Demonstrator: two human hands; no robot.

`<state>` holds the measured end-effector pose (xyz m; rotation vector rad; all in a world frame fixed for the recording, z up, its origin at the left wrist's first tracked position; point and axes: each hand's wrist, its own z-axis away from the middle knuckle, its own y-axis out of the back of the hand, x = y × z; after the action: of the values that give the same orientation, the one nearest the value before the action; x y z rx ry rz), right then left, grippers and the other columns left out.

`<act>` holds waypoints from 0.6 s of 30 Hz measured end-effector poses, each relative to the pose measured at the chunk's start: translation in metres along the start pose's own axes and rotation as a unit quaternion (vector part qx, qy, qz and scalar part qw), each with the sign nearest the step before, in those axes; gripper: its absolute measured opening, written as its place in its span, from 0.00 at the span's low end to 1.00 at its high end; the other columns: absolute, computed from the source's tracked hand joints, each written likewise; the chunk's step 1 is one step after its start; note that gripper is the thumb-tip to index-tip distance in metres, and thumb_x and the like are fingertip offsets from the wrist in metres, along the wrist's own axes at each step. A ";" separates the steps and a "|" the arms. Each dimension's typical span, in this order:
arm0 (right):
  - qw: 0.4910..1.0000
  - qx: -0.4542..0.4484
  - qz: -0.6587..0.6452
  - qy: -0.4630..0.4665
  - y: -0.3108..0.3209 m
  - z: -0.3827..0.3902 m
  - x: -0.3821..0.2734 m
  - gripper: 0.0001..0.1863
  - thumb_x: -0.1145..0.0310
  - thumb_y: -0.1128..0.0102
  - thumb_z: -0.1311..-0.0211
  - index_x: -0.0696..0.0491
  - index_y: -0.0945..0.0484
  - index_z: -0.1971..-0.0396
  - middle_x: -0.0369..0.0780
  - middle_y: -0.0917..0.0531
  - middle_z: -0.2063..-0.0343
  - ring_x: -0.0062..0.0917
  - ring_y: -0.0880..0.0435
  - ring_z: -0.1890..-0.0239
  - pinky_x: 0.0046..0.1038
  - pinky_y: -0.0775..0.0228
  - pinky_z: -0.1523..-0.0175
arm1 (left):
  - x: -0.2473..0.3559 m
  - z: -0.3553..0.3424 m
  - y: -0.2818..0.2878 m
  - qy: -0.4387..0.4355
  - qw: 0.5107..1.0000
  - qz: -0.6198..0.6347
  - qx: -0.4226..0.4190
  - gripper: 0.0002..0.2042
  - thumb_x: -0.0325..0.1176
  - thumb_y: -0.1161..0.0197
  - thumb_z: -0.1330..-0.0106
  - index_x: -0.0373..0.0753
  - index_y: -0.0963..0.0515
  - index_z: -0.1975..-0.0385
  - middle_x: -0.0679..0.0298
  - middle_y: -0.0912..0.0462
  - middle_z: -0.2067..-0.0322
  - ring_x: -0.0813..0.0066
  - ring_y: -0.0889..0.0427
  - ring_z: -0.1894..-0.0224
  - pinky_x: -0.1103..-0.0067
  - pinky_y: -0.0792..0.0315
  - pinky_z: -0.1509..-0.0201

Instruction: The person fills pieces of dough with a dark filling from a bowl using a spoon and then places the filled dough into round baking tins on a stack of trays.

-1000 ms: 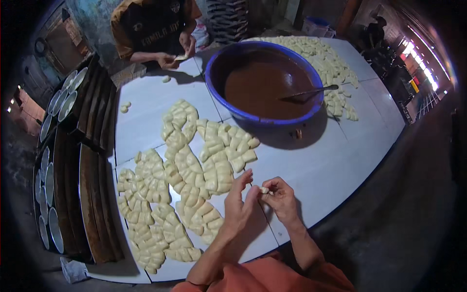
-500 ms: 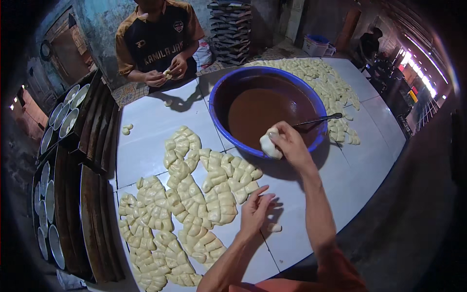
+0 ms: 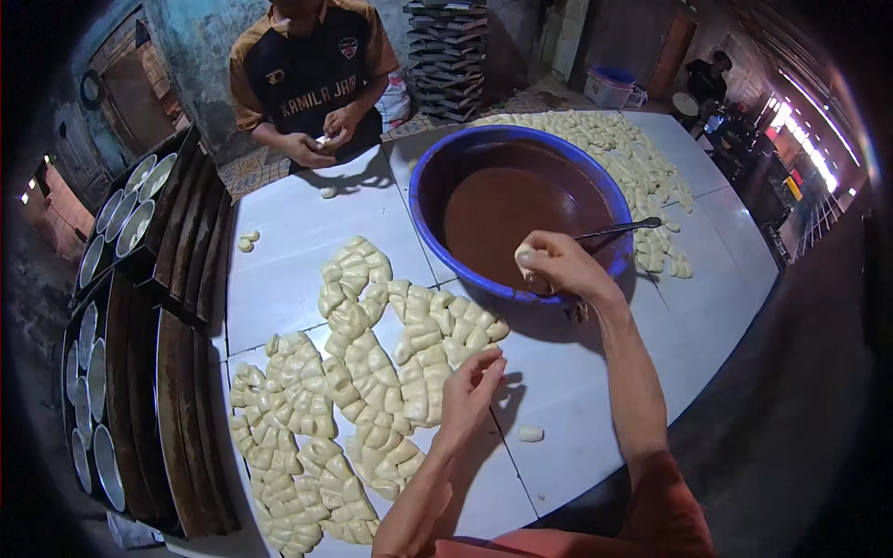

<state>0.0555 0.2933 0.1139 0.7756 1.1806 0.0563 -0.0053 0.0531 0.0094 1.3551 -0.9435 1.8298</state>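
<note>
My right hand (image 3: pixel 563 265) is closed at the near rim of a blue basin (image 3: pixel 428 237) of brown paste. A small pale part of a piece of dough (image 3: pixel 526 255) shows at its fingertips; the rest is hidden by the fingers. My left hand (image 3: pixel 470 391) hovers open by the right edge of a spread of pale dough pieces (image 3: pixel 367 372), its fingers loosely bent and nothing visible in them. One small loose dough piece (image 3: pixel 531 433) lies on the white tiled table (image 3: pixel 595 391) between my forearms. A dark-handled utensil (image 3: pixel 621 228) leans over the basin's right rim.
Across the table a person (image 3: pixel 312 93) handles a small dough piece. More dough pieces (image 3: pixel 595 139) lie behind the basin. Racks of round metal tins (image 3: pixel 102 381) stand at the left edge. Stacked trays (image 3: pixel 446 60) rise at the back, and another person (image 3: pixel 707 79) sits far right.
My right hand has turned and closed further round the dough, which showed white and larger before. My left hand has moved slightly left and up, toward the dough pieces.
</note>
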 end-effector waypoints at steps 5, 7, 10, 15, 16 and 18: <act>0.902 0.075 -0.424 0.019 -0.031 0.054 0.001 0.07 0.67 0.41 0.33 0.54 0.25 0.62 0.34 0.19 0.71 0.14 0.18 0.71 0.17 0.24 0.68 | 0.026 -0.017 -0.038 -0.001 0.982 0.171 -0.081 0.21 0.44 0.47 0.26 0.34 0.27 0.43 0.61 0.20 0.49 0.72 0.21 0.48 0.74 0.26 0.49; 0.857 0.113 -0.502 0.013 -0.053 0.069 0.012 0.07 0.68 0.42 0.33 0.54 0.26 0.59 0.33 0.19 0.69 0.15 0.18 0.70 0.18 0.24 0.68 | 0.026 -0.017 -0.044 0.012 0.954 0.274 -0.117 0.24 0.50 0.50 0.26 0.35 0.27 0.44 0.63 0.21 0.47 0.72 0.24 0.43 0.68 0.29 0.41; 0.821 0.137 -0.553 0.015 -0.084 0.099 0.018 0.08 0.67 0.44 0.31 0.54 0.28 0.57 0.34 0.19 0.67 0.15 0.18 0.69 0.18 0.24 0.65 | 0.010 -0.006 -0.034 0.053 0.945 0.294 -0.132 0.22 0.49 0.47 0.27 0.36 0.25 0.46 0.64 0.19 0.52 0.73 0.21 0.48 0.69 0.28 0.41; 0.894 0.161 -0.418 0.026 -0.126 0.139 0.039 0.23 0.69 0.33 0.41 0.58 0.30 0.47 0.41 0.22 0.55 0.24 0.21 0.50 0.30 0.25 0.47 | -0.010 0.011 -0.006 0.059 0.969 0.237 0.032 0.14 0.34 0.35 0.33 0.30 0.21 0.56 0.59 0.16 0.62 0.74 0.16 0.62 0.79 0.20 0.55; 0.894 0.163 -0.417 0.024 -0.134 0.147 0.035 0.23 0.69 0.33 0.41 0.58 0.30 0.47 0.41 0.22 0.55 0.24 0.21 0.50 0.30 0.25 0.47 | -0.009 0.015 -0.008 0.061 0.969 0.238 0.031 0.14 0.34 0.35 0.33 0.30 0.21 0.56 0.59 0.16 0.62 0.74 0.16 0.62 0.79 0.20 0.55; 0.945 0.310 -0.016 0.106 -0.152 0.154 0.029 0.29 0.71 0.29 0.46 0.57 0.29 0.44 0.42 0.22 0.54 0.28 0.20 0.50 0.31 0.26 0.46 | -0.008 0.023 -0.010 0.046 0.980 0.188 0.034 0.16 0.34 0.36 0.33 0.28 0.21 0.53 0.59 0.16 0.60 0.73 0.16 0.61 0.79 0.21 0.54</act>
<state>0.1440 0.1133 0.0283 1.3262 1.4365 -0.2793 0.0161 0.0376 0.0077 1.1783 -1.1580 2.2034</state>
